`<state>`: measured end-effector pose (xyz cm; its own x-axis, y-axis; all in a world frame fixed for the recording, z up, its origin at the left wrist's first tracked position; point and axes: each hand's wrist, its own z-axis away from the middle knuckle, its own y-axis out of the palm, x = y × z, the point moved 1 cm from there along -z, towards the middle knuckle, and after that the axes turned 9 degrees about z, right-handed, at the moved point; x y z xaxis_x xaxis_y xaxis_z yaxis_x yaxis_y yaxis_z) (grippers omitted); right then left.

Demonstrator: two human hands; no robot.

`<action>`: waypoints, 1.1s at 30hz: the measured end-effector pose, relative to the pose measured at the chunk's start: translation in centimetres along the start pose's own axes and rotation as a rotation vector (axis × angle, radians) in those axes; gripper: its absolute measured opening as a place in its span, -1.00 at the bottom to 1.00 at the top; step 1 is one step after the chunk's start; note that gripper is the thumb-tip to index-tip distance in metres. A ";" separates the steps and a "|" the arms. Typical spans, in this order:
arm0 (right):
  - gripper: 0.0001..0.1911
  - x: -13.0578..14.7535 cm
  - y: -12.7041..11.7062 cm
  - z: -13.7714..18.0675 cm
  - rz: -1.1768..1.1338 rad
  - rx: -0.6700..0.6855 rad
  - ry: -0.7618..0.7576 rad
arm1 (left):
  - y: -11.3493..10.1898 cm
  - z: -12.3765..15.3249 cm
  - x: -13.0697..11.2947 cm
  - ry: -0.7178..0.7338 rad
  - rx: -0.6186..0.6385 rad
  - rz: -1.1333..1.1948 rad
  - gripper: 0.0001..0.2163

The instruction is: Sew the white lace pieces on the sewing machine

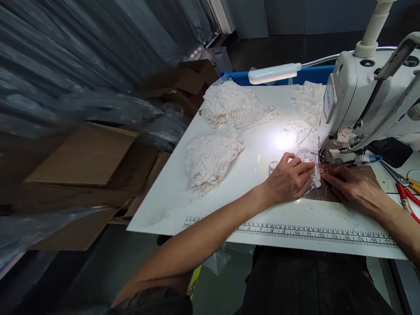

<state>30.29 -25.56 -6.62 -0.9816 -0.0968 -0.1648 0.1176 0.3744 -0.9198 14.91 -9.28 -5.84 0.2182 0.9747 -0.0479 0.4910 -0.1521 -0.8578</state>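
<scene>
My left hand (pixel 290 178) lies flat on a small piece of white lace (pixel 315 175) on the white sewing table (pixel 229 183), fingers stretched toward the needle. My right hand (pixel 352 187) rests beside it on the brown plate (pixel 323 192), fingertips pressing the lace's right edge. Both hands sit just in front of the presser foot (pixel 323 156) of the white sewing machine (pixel 367 100). The needle itself is hard to make out.
Two piles of white lace pieces (pixel 211 157) (pixel 234 105) lie on the table's left, more lace (pixel 306 113) behind the needle. A lamp (pixel 274 73) shines down. Red-handled scissors (pixel 407 194) lie at right. A printed ruler (pixel 295 229) runs along the front edge. Cardboard boxes (pixel 85 157) stand at left.
</scene>
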 end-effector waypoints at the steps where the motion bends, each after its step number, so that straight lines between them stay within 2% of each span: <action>1: -0.64 0.0 0.0 0.0 0.005 0.008 -0.005 | 0.0 0.0 0.0 -0.001 -0.004 0.001 -0.77; 10: -0.66 0.5 -1.1 -0.3 -0.109 0.003 -0.008 | 0.0 0.1 -0.1 -0.012 0.028 -0.012 -0.76; 14: -0.66 0.1 -0.6 -0.2 -0.056 -0.015 0.018 | 0.0 0.1 0.0 -0.016 0.040 0.004 -0.77; 19: -0.65 -0.3 -0.2 0.1 0.003 0.002 -0.039 | 0.1 0.1 0.0 -0.033 0.075 0.011 -0.77; 23: -0.65 -0.1 -0.5 0.1 -0.008 0.028 -0.015 | 0.1 0.1 -0.1 -0.028 0.077 0.008 -0.78; 29: -0.65 -0.1 -0.5 0.1 -0.088 -0.010 0.014 | 0.1 0.2 -0.1 -0.017 0.042 0.005 -0.77; 33: -0.63 -0.1 -0.1 0.5 -0.029 0.003 0.027 | 0.1 0.2 0.0 -0.022 0.050 0.016 -0.77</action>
<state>30.45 -26.02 -6.66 -0.9883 -0.0822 -0.1284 0.0895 0.3687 -0.9252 14.82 -9.27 -6.05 0.2069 0.9757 -0.0720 0.4451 -0.1594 -0.8812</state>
